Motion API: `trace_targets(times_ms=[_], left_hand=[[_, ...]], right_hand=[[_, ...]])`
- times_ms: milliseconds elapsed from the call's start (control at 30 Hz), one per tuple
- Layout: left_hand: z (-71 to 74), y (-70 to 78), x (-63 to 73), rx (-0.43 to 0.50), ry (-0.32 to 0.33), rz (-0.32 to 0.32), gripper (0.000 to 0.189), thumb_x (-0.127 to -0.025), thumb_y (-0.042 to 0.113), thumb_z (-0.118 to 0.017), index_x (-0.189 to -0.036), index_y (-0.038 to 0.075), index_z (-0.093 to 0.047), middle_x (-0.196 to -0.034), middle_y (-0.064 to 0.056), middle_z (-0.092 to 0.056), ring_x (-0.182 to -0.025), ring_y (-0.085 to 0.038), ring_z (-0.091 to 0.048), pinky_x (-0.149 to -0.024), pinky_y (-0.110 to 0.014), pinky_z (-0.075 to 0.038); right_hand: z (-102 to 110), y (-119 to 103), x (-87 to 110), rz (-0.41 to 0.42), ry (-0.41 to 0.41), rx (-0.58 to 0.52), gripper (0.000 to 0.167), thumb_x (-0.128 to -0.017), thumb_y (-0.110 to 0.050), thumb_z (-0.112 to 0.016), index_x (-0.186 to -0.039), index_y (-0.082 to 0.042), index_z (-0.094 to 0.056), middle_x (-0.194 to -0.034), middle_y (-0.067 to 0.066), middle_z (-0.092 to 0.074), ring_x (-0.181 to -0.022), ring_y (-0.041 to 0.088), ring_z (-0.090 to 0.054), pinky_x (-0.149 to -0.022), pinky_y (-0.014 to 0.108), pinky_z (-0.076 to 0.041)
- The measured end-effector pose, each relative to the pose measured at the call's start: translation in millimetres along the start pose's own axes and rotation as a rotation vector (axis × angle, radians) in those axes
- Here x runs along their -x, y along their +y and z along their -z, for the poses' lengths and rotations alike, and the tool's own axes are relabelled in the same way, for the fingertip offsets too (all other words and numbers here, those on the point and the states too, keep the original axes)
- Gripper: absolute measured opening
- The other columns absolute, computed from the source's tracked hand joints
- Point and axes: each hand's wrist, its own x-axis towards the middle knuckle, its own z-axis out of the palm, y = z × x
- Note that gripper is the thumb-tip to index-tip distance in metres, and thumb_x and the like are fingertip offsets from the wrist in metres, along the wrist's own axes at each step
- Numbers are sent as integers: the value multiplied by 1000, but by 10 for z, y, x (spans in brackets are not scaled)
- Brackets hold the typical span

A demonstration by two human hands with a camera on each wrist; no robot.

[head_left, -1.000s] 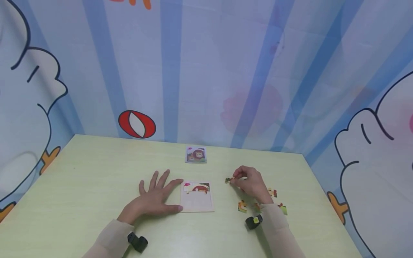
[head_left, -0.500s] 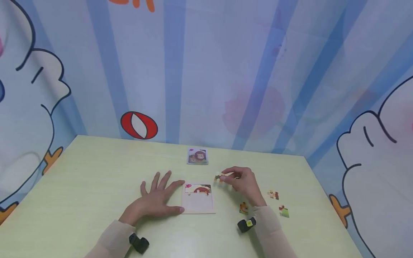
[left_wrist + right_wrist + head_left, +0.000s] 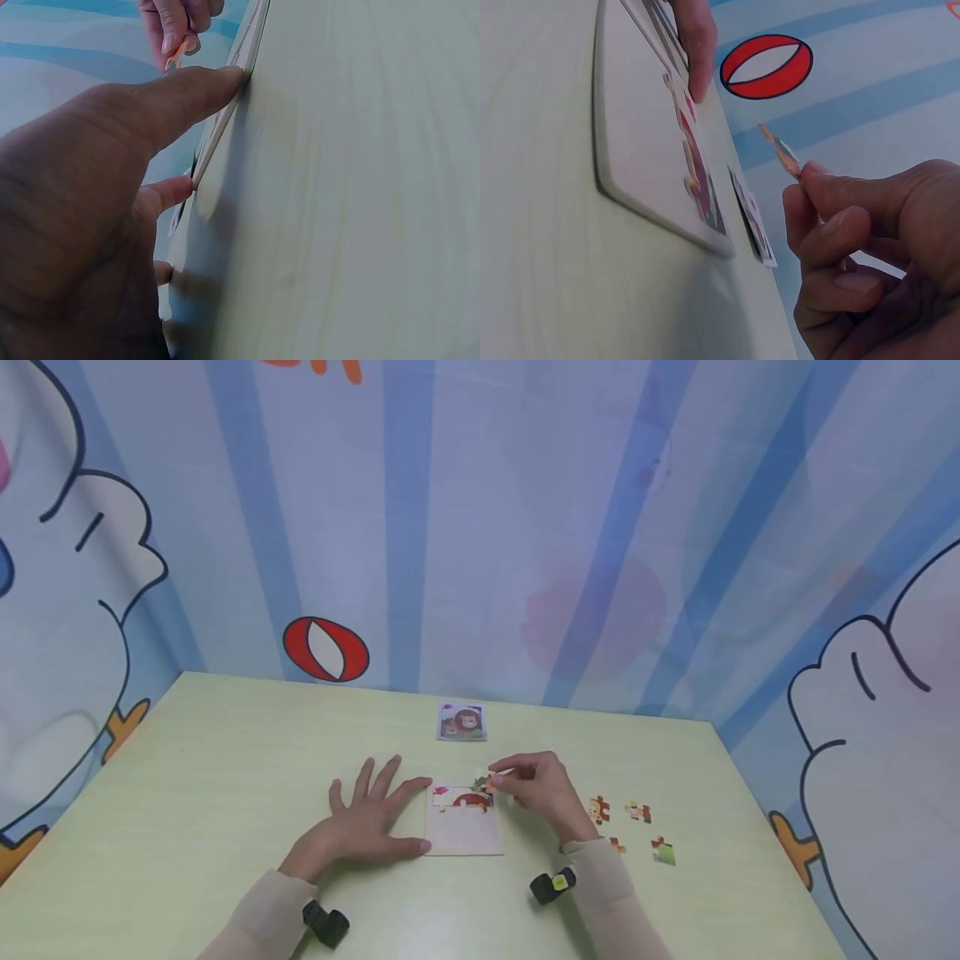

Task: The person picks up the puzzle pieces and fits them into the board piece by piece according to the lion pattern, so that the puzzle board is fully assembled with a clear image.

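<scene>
A pale puzzle board [image 3: 465,835] lies on the table, its top row filled with printed pieces that show part of a lion's mane. My left hand [image 3: 363,827] rests at the board's left side with fingers spread, thumb and index finger touching its edge. Between thumb and index finger my right hand [image 3: 538,787] pinches a puzzle piece [image 3: 784,153], held above the board's upper right corner. In the right wrist view the piece is seen edge-on, apart from the board. Several loose puzzle pieces [image 3: 663,851] lie to the right, one partly hidden by the right wrist.
Behind the board lies a small square picture card [image 3: 462,722] with lions on it. A striped blue curtain [image 3: 480,527] hangs along the table's back edge. A small black camera sits on each wrist.
My right hand has carried the puzzle piece leftward from beside the loose pieces to over the board's upper right corner. The left hand stays in place on the board's edge.
</scene>
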Motion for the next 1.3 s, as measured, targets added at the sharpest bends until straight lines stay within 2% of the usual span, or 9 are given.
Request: trace_targets(times_ms=[133,333,467,633,800,1067,1300], left_hand=[[15,11,8,-17,-8,13,93,-88,69,-73,-166,33,-37,-182,-19,-5,-165,-57,6,-115,-92,8],[-28,-35,-11,-12,7,7,94,-87,72,-72,-165,35,-37,-182,-20,-6,-165,-58,5,-115,-92,8],[-66,-74,-36,-23,25,-3,94,-86,75,-72,-165,37,-37,-182,-18,-6,-166,-56,7,-116,-91,10],[-46,-59,-20,-14,25,-8,95,-86,76,-71,-165,37,-37,-182,-19,-5,-165,-57,7,-114,-92,10],[-26,-40,-7,-2,21,-12,94,-86,77,-70,-165,36,-38,-182,-20,-6,-165,-58,6,-114,-93,9],[-83,-92,-59,-26,26,0,94,-88,72,-72,-166,36,-36,-183,-17,-2,-166,-54,11,-117,-90,9],[-23,-29,-19,-28,16,-13,93,-88,73,-71,-165,33,-38,-181,-21,-7,-165,-58,5,-114,-93,7]], right_hand=[[-121,-32,5,-5,-35,15,17,-95,-14,-82,-111,-9,-84,-84,6,-75,-60,12,-47,-55,25,-39],[-280,-65,15,19,-68,75,16,-93,-14,-84,-108,-9,-83,-84,5,-79,-66,13,-58,-58,24,-47],[-373,-75,21,5,-91,119,11,-90,-13,-86,-101,-12,-84,-81,3,-77,-65,13,-56,-58,24,-46],[-476,-84,23,4,-117,174,8,-89,-15,-86,-97,-15,-85,-83,1,-77,-67,13,-57,-60,25,-47],[-542,-88,29,20,-100,234,5,-90,-16,-85,-95,-16,-86,-82,0,-75,-66,13,-58,-60,26,-48],[-590,-87,48,28,-60,254,4,-89,-15,-86,-92,-12,-85,-86,0,-77,-72,14,-58,-63,27,-45],[-617,-99,53,45,-33,294,4,-88,-15,-85,-89,-11,-85,-70,-1,-71,-62,12,-54,-58,26,-43]])
